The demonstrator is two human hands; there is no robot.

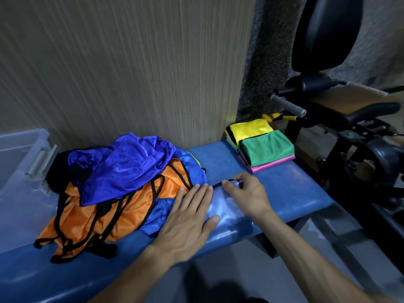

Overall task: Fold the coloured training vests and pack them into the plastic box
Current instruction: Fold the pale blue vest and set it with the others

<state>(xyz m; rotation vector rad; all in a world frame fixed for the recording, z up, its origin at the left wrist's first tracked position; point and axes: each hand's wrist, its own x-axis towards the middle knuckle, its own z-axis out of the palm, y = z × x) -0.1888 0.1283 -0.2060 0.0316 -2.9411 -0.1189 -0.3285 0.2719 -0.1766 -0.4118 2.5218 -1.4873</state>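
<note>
A light blue vest (220,202) with black trim lay spread on the blue bench (290,189), just right of the heap of orange and blue vests (122,182). The left hand (188,219) pressed it flat, fingers straight. The right hand (247,193) pinched its black edge. Folded vests (262,145) sat stacked at the bench's far end; the plastic box (19,154) stood left of the heap.

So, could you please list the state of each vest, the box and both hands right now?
Yellow vest: folded, stacked.
Green vest: folded, on the pink one.
Pink vest: folded, at the bottom.
Purple vest: crumpled, atop the heap.
Orange vests: unfolded, heaped.
Blue vest: spread flat.
Plastic box: open.
Left hand: flat, pressing the blue vest.
Right hand: pinching its black trim.
</note>
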